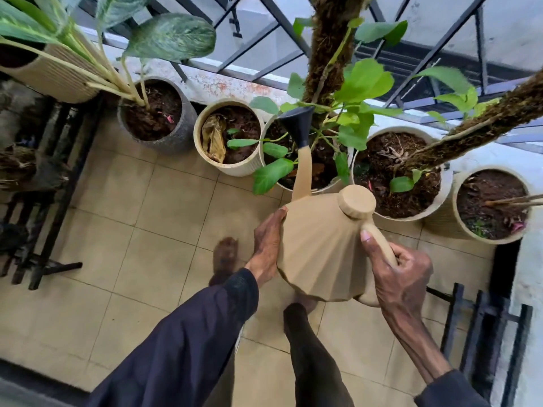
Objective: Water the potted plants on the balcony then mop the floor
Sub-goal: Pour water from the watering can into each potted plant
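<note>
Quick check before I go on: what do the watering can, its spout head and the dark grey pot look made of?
The watering can: likely matte beige plastic, moulded facets, no gloss. The spout head: black plastic, smooth, slightly shiny. The dark grey pot: rough, speckled wall, possibly concrete or stone-look plastic; cannot tell which.

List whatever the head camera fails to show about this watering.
Head view:
- Water level: hidden by the opaque walls of the beige faceted plastic watering can.
- Any stream: the black funnel-shaped rose faces away.
- Soil wetness in the round white pot beneath: screened by green leaves.
- Ribbed cream pot, top left: cut by the frame edge.
</note>
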